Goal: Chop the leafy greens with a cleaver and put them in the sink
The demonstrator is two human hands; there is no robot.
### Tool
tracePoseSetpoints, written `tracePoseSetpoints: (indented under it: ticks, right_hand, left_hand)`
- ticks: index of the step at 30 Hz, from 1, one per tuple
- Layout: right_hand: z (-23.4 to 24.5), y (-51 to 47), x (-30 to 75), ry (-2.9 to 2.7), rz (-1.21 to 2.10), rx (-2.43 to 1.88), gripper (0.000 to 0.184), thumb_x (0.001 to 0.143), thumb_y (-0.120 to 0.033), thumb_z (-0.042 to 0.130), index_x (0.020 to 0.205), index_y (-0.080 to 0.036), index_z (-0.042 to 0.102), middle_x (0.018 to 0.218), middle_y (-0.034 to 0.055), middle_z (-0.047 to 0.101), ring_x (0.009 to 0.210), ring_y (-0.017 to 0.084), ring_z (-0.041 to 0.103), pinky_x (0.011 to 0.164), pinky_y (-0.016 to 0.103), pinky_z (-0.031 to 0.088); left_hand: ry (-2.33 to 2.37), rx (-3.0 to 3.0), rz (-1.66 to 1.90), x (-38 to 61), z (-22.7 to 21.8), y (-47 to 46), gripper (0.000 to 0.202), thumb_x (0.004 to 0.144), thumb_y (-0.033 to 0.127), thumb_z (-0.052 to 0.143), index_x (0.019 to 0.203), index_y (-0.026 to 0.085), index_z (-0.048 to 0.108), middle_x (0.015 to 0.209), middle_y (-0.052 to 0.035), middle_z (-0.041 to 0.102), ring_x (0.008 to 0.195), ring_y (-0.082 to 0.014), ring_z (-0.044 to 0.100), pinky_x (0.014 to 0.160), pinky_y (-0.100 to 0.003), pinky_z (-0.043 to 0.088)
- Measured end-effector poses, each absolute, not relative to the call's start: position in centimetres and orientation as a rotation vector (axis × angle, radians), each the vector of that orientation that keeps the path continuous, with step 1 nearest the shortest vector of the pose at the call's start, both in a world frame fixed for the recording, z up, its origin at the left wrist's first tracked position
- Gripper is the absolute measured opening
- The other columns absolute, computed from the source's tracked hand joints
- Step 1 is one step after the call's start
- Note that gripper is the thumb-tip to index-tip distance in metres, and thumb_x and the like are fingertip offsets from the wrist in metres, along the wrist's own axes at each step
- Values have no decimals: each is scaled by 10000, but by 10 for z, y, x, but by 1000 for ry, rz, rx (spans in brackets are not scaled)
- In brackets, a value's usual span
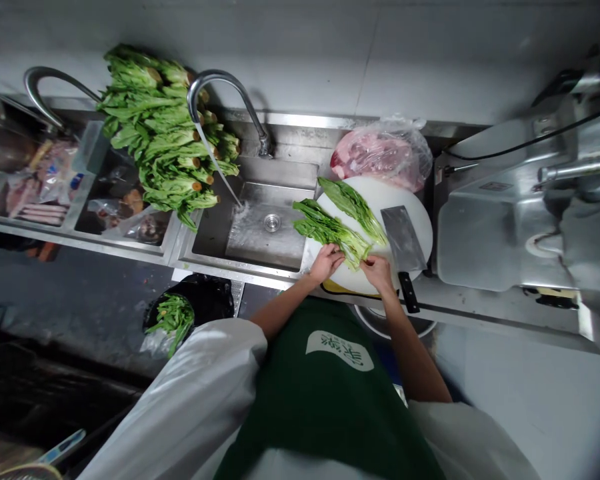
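Observation:
A head of long-leaf lettuce (325, 227) lies aslant on the round white cutting board (415, 220), its pale stem end towards me. My right hand (377, 272) pinches it at the stem end. Curled fingers of my left hand (327, 262) grip the near side of its leaves. Behind it, a second head of lettuce (353, 205) rests on the board, apart from both hands. To the right lies a cleaver (404, 240), blade flat on the board and black handle pointing over the counter's front edge.
Water runs from the faucet (230, 80) into the steel sink (280, 193). Stacked lettuce heads (165, 133) stand left of it. Bagged raw meat (380, 155) sits behind the board. A metal machine (510, 220) is at right. Below, a black-bagged bin (210, 293) holds leaf scraps.

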State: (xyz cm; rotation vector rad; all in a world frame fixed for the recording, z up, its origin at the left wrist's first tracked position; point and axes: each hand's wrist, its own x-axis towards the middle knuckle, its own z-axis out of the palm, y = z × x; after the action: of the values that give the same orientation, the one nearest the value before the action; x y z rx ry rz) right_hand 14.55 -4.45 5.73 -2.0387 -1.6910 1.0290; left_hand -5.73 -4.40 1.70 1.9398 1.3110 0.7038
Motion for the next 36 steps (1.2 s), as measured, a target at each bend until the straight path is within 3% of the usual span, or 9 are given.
tracePoseSetpoints:
  ticks: [6, 10, 14, 19, 24, 32, 36]
  right_hand:
    - [52, -29, 124, -1854, 1075, -2088, 307, 811, -426, 628, 604, -205, 576, 615, 46, 608, 640, 176, 547, 613, 273, 347]
    - [50, -30, 124, -1919, 1071, -2100, 194, 895, -353, 530, 819, -200, 621, 777, 100, 670, 751, 222, 600, 691, 298, 392]
    - [42, -44, 132, -1830, 1014, -1997, 223, 951, -348, 399, 968, -205, 569, 881, 104, 664, 826, 227, 597, 743, 305, 421]
    - [33, -50, 129, -1663, 1062, -1797, 274, 893, -485, 475, 818, -230, 542, 735, 33, 600, 711, 188, 529, 693, 295, 410]
    - [38, -53, 123, -1574, 1062, -1801, 373, 844, -528, 545, 627, -235, 465, 555, -29, 458, 586, 134, 392, 606, 273, 345]
    - [48, -76, 150, -866, 875, -1753, 500, 855, -667, 474, 816, -189, 613, 742, 24, 632, 584, 127, 512, 558, 271, 437]
    - [56, -71, 171, -1063, 992, -1776, 454, 845, -643, 527, 769, -202, 603, 724, 20, 646, 625, 146, 564, 609, 275, 482]
  left_hand:
    - [1311, 2028, 691, -59, 15, -43, 224, 1001, 331, 515, 1030, 219, 706, 1119, -77, 566, 1038, -202, 516, 990, -369, 453]
    - [1330, 2064, 690, -58, 19, -43, 221, 1006, 324, 509, 1014, 212, 699, 1118, -77, 567, 1030, -201, 524, 978, -357, 455]
    - [1321, 2092, 712, -57, 20, -44, 258, 1024, 344, 476, 1015, 208, 695, 1108, -80, 560, 1020, -199, 520, 962, -348, 453]
    - [1318, 2092, 724, -58, 16, -44, 272, 1029, 354, 464, 1040, 211, 695, 1099, -84, 553, 1025, -207, 511, 956, -358, 448]
    - [1317, 2063, 705, -58, 18, -43, 245, 1018, 334, 482, 1017, 213, 694, 1132, -83, 550, 1045, -212, 508, 979, -362, 439]
    - [1330, 1984, 646, -57, 25, -44, 229, 996, 313, 499, 977, 209, 702, 1122, -81, 554, 1041, -214, 494, 1000, -391, 444]
    - [1333, 2060, 666, -58, 44, -34, 208, 970, 279, 513, 902, 218, 701, 1138, -84, 551, 1018, -221, 507, 972, -398, 460]
